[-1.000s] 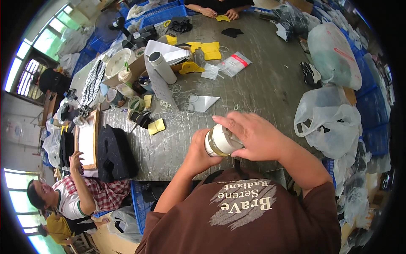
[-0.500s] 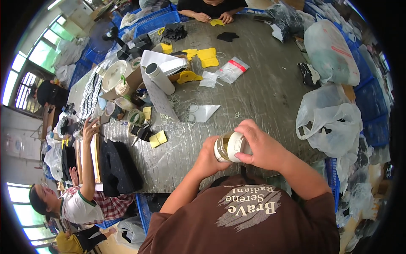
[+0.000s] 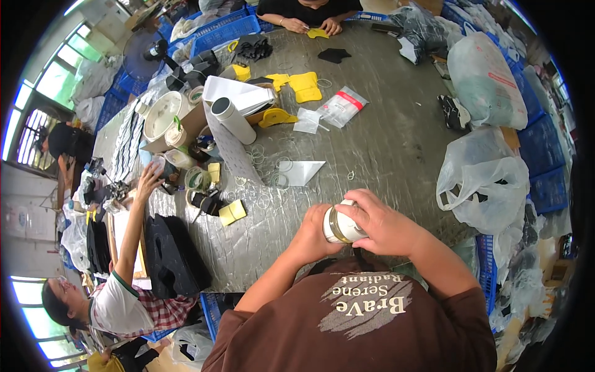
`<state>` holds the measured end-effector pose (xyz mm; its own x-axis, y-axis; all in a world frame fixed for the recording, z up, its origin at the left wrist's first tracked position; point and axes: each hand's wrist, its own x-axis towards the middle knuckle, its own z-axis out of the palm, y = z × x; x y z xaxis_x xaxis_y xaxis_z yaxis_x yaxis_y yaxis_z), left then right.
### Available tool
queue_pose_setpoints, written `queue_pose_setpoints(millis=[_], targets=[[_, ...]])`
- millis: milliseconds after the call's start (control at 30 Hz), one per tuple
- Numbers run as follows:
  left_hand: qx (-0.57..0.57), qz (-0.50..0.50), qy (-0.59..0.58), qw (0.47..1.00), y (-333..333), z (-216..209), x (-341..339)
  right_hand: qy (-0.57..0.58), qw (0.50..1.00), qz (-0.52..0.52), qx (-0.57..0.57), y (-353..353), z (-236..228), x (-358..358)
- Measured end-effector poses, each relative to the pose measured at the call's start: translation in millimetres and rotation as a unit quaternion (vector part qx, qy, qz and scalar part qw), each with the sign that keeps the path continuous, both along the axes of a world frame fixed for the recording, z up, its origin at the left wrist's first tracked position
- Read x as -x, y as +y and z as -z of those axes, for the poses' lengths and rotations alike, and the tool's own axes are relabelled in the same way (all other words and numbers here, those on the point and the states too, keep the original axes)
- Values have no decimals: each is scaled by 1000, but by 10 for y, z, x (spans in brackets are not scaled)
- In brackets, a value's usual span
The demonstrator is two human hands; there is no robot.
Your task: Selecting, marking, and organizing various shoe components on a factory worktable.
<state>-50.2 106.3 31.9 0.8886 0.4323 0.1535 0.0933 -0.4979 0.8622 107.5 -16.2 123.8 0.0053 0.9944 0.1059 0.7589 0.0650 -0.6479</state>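
Between my hands, close to my chest and above the near table edge, is a bottle (image 3: 343, 225) with a white cap and a shiny band round it. My left hand (image 3: 312, 234) is wrapped round its body. Over the white cap lie the curled fingers and thumb of my right hand (image 3: 387, 224). The bottle leans, its cap end toward my right hand. Most of its body is hidden behind my fingers.
Left of centre stand a white tumbler (image 3: 233, 121), a white bucket (image 3: 166, 118) and a black foam stack (image 3: 173, 257). Plastic bags (image 3: 480, 177) line the right edge. One person reaches across at left; another works with a yellow piece (image 3: 318, 33) at the far side.
The bottle has tipped and turned in my hands, showing less of its clear side. My right hand has shifted slightly down and right. The person at left has moved an arm toward the jars.
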Motion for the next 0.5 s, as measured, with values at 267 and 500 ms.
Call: queue_pose_setpoints(millis=[267,500], targets=[[-21,-2,13,1000,21,8,61,-1,999,-46,12,112,52,-49],[-54,-32,-10,998,-42,-2,19,-63,982,140,110,67,-53,92]])
